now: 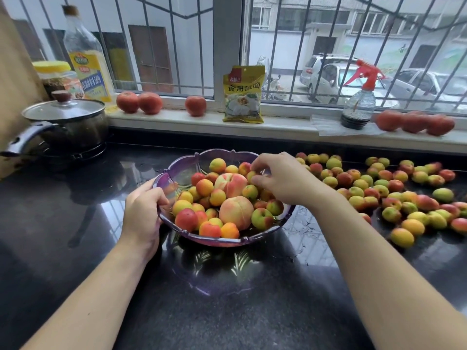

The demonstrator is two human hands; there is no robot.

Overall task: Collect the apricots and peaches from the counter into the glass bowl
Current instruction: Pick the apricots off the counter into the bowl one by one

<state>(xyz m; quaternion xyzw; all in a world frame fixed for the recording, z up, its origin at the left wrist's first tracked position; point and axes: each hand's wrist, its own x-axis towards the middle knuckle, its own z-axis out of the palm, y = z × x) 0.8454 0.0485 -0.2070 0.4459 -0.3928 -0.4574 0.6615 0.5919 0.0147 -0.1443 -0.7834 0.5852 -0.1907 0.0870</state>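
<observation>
A purple-tinted glass bowl [187, 163] stands mid-counter, heaped with several apricots and two larger peaches [236, 212]. My left hand [142, 213] grips the bowl's left rim, thumb inside it. My right hand [283, 180] hovers over the bowl's far right side, fingers curled down around a small yellow-green apricot [251, 176] that lies among the fruit. Many more loose apricots [394, 193] are spread over the black counter to the right of the bowl.
A lidded steel pot [65, 122] sits at the back left. On the windowsill stand an oil bottle [86, 61], a yellow-lidded jar [55, 77], a yellow pouch [243, 94], a spray bottle [358, 104] and red tomatoes [139, 102].
</observation>
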